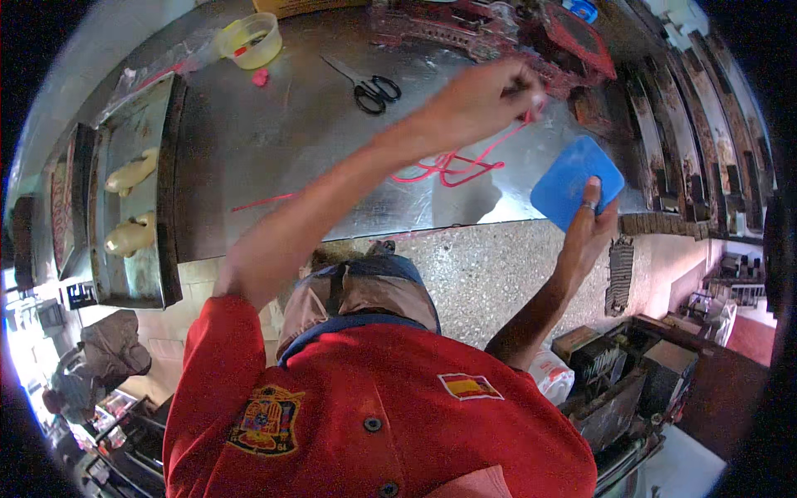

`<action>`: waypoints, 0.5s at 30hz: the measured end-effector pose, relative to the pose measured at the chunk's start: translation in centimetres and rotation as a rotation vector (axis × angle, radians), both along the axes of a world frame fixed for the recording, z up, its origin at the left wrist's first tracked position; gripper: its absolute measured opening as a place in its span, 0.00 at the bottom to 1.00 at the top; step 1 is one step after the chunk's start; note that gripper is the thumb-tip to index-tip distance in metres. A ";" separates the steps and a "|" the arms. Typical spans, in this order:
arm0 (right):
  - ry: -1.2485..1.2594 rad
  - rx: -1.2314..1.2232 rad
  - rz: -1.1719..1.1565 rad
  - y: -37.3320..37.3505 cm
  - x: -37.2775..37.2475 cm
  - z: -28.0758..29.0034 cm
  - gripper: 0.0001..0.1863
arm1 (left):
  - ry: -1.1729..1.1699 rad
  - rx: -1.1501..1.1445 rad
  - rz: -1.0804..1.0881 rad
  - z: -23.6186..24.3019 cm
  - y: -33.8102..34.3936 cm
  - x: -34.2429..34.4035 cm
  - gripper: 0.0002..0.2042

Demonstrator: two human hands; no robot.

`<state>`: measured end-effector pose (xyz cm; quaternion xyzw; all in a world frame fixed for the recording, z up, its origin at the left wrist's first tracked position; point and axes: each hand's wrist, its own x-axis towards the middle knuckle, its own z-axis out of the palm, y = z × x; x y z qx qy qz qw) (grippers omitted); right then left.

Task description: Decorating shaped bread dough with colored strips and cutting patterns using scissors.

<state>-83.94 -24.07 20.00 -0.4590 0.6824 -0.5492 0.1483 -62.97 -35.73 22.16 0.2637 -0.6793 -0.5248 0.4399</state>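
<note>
My left arm reaches across the metal table (249, 158) to its far right, and my left hand (516, 90) is closed, a little blurred, on the end of a thin pink strand (475, 168). The rest of that strand lies in loose loops on the tabletop. Another straight piece of pink strand (264, 202) shows beside my left forearm. In my right hand (591, 214) is a flat blue scraper (573, 178) with rounded corners, thumb on its face, held over the table's near right edge. Black-handled scissors (375, 93) lie beyond my left forearm.
A red-stained metal machine (465, 29) stands at the back right. Far left, a metal tray (173, 166) holds two pale dough shapes (131, 235). A yellowish tub (251, 43) and a small pink lump (261, 78) sit at the back. Stacked dark trays (693, 124) line the right.
</note>
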 end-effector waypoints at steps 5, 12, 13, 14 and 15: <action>0.006 0.006 0.059 -0.6 2.3 1.6 0.24 | -0.261 -0.450 0.130 8.0 0.4 11.5 0.11; 0.071 0.079 0.172 -1.0 7.5 0.6 0.21 | -0.996 -0.642 0.982 8.9 9.5 28.9 0.11; 0.066 0.074 0.189 -1.2 8.7 -0.1 0.21 | -0.812 -0.308 1.009 6.0 10.2 31.9 0.11; 0.100 0.079 0.253 -1.6 10.0 -0.9 0.21 | -0.612 0.014 1.019 2.7 10.9 34.9 0.10; 0.141 0.083 0.303 -1.8 11.3 -1.3 0.21 | -0.291 0.166 0.913 -3.8 11.1 39.0 0.10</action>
